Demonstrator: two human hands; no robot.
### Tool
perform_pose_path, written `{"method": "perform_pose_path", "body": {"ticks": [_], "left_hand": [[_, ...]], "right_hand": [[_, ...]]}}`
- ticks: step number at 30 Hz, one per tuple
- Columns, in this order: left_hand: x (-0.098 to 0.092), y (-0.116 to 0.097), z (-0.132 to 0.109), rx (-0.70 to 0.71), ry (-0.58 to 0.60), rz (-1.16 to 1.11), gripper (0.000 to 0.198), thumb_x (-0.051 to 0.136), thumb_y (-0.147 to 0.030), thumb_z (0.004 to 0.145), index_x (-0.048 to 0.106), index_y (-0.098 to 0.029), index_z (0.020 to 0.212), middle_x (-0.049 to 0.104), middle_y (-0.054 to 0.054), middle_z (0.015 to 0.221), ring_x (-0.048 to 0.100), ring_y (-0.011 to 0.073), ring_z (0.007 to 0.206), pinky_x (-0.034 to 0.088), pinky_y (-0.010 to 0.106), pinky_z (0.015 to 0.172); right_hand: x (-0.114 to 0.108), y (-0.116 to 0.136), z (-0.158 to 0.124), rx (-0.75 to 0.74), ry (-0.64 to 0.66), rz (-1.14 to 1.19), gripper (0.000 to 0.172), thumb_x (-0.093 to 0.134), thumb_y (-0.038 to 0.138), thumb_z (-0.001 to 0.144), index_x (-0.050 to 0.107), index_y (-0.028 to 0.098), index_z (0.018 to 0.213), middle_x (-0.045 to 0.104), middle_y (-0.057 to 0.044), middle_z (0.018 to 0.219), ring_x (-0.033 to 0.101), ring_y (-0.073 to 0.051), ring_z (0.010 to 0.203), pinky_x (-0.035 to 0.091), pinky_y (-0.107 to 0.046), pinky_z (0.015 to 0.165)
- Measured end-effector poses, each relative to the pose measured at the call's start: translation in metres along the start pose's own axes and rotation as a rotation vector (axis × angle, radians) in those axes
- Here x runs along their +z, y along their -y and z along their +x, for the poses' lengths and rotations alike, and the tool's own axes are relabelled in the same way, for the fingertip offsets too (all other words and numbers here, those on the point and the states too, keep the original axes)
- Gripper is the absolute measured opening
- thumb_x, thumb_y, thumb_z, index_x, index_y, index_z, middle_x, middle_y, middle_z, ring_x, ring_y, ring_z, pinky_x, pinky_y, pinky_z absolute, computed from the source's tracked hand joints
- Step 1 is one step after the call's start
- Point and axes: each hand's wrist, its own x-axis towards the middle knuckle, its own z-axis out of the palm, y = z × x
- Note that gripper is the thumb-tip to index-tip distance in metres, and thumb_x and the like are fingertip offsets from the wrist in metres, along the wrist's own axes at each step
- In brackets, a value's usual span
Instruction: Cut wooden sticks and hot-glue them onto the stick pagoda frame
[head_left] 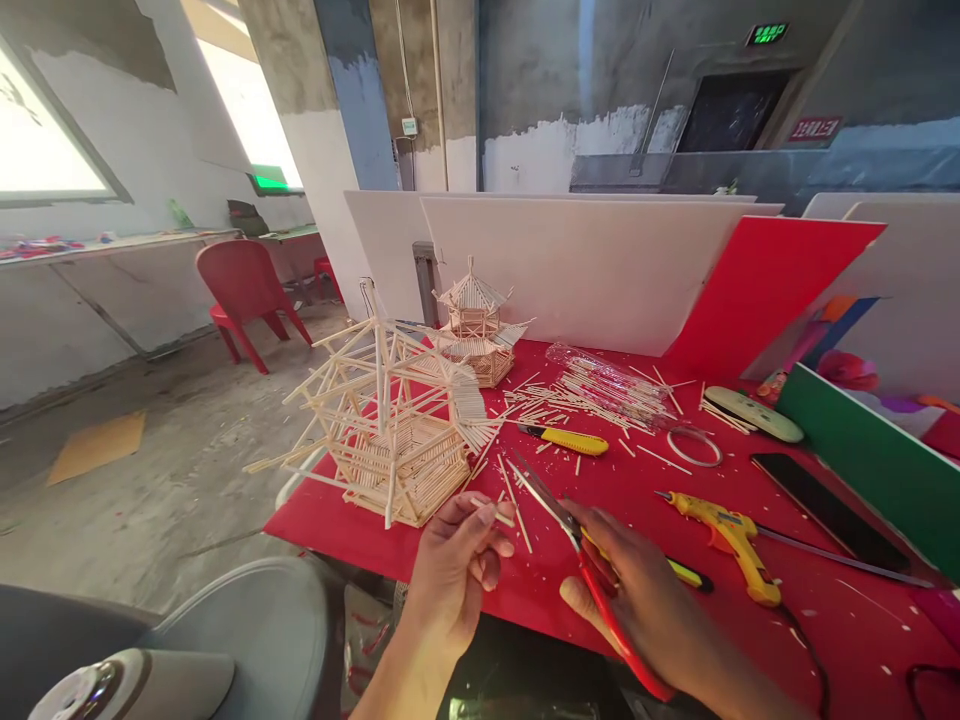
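Observation:
My left hand [459,560] is closed in a pinch on a short wooden stick [504,516] near the table's front edge. In my right hand [637,590] is a pair of scissors [600,590] with red handles, its blades pointing up and left over the red table. A large open frame model made of wooden sticks [405,460] stands just beyond my left hand. Behind it sits a smaller, tiered stick pavilion [475,330]. A yellow utility knife [566,440] lies beyond the scissors. Another yellow and black tool [688,574] is partly hidden by my right hand.
Loose sticks and a clear plastic bag of sticks [615,385] lie mid-table. To the right are a yellow glue gun [724,540] with its cord, a tape ring [694,447], a black phone [829,510] and a green board [874,470]. White boards [585,270] stand behind.

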Motion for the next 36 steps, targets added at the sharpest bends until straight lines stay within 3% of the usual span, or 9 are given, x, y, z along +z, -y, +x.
{"method": "perform_pose_path", "body": {"ticks": [4, 10, 17, 23, 31, 36], "left_hand": [[0.002, 0.002, 0.005, -0.174, -0.014, -0.349, 0.027, 0.086, -0.014, 0.063, 0.063, -0.014, 0.078, 0.064, -0.002, 0.07, 0.054, 0.0043, 0.053, 0.034, 0.009, 0.037], [0.007, 0.006, 0.004, -0.372, -0.026, -0.531, 0.007, 0.064, -0.007, 0.085, 0.063, -0.01, 0.078, 0.06, 0.001, 0.069, 0.049, 0.0026, 0.046, 0.031, 0.01, 0.033], [0.01, 0.007, 0.003, -0.394, -0.049, -0.536, 0.017, 0.053, -0.006, 0.091, 0.06, -0.01, 0.075, 0.047, -0.002, 0.058, 0.048, 0.0039, 0.046, 0.029, 0.009, 0.033], [0.013, 0.004, 0.003, -0.422, -0.13, -0.554, 0.021, 0.05, -0.003, 0.091, 0.055, -0.013, 0.072, 0.045, -0.004, 0.058, 0.047, 0.003, 0.043, 0.026, 0.009, 0.032], [0.016, 0.005, 0.004, -0.411, -0.188, -0.647, 0.027, 0.035, -0.001, 0.094, 0.057, -0.013, 0.084, 0.045, -0.004, 0.058, 0.045, 0.0033, 0.039, 0.022, 0.009, 0.03], [0.017, 0.005, 0.005, -0.406, -0.228, -0.606, 0.023, 0.041, -0.006, 0.096, 0.056, -0.013, 0.081, 0.042, -0.005, 0.058, 0.043, 0.0021, 0.038, 0.021, 0.009, 0.03]], "right_hand": [[0.01, -0.001, -0.008, -0.103, -0.087, -0.165, 0.065, 0.066, 0.038, 0.082, 0.041, 0.026, 0.141, 0.06, -0.013, 0.112, 0.063, -0.029, 0.098, 0.056, -0.041, 0.076], [0.015, 0.001, -0.003, -0.162, -0.095, -0.247, 0.066, 0.067, 0.036, 0.082, 0.039, 0.025, 0.141, 0.057, -0.012, 0.107, 0.061, -0.03, 0.096, 0.054, -0.042, 0.074], [0.019, 0.005, 0.002, -0.142, -0.065, -0.229, 0.062, 0.063, 0.037, 0.086, 0.036, 0.026, 0.141, 0.057, -0.011, 0.106, 0.061, -0.029, 0.095, 0.054, -0.04, 0.07], [0.024, 0.003, 0.006, -0.174, -0.113, -0.309, 0.06, 0.06, 0.04, 0.088, 0.038, 0.024, 0.141, 0.058, -0.011, 0.101, 0.06, -0.029, 0.092, 0.051, -0.041, 0.07], [0.025, -0.003, 0.009, -0.217, -0.186, -0.475, 0.063, 0.061, 0.047, 0.086, 0.042, 0.024, 0.142, 0.057, -0.009, 0.091, 0.056, -0.029, 0.085, 0.045, -0.038, 0.065], [0.027, -0.005, 0.01, -0.228, -0.196, -0.521, 0.063, 0.059, 0.049, 0.087, 0.042, 0.023, 0.143, 0.057, -0.01, 0.092, 0.057, -0.028, 0.084, 0.044, -0.037, 0.063]]}}
